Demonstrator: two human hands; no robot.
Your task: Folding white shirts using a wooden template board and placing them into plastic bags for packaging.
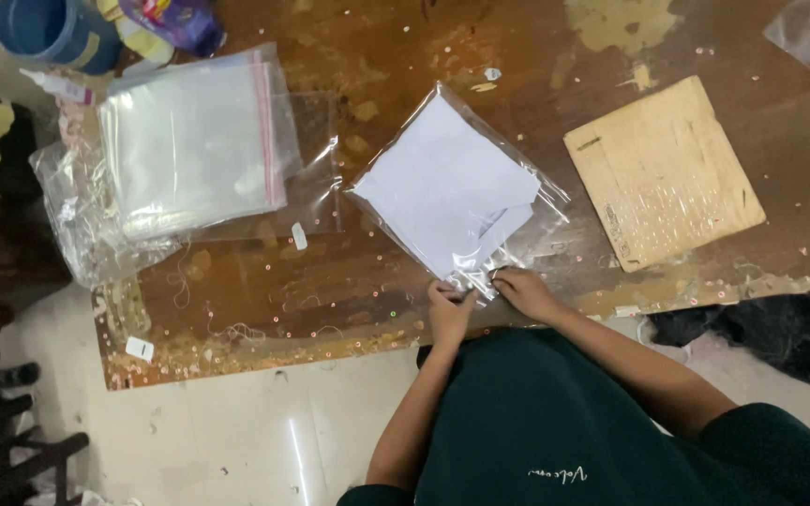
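Worn brown table (pixel 349 56), its varnish flaking and strewn with small sequins, above a pale tiled floor (pixel 236 431). Left hand (pixel 449 309) and right hand (pixel 525 290), fingers closed, pinch the near edge of a clear bag (pixel 457 187) holding folded white fabric at the table's centre. A stack of empty bags (pixel 194 141) lies to one side and a cardboard piece (pixel 663 169) to the other.

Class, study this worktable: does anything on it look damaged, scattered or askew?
Yes. The wooden table is worn, with its finish flaking near the far edge. Small sequins and loose threads lie scattered along the near side. The clear bag holding white fabric lies askew, with both the left hand and right hand at its near corner.
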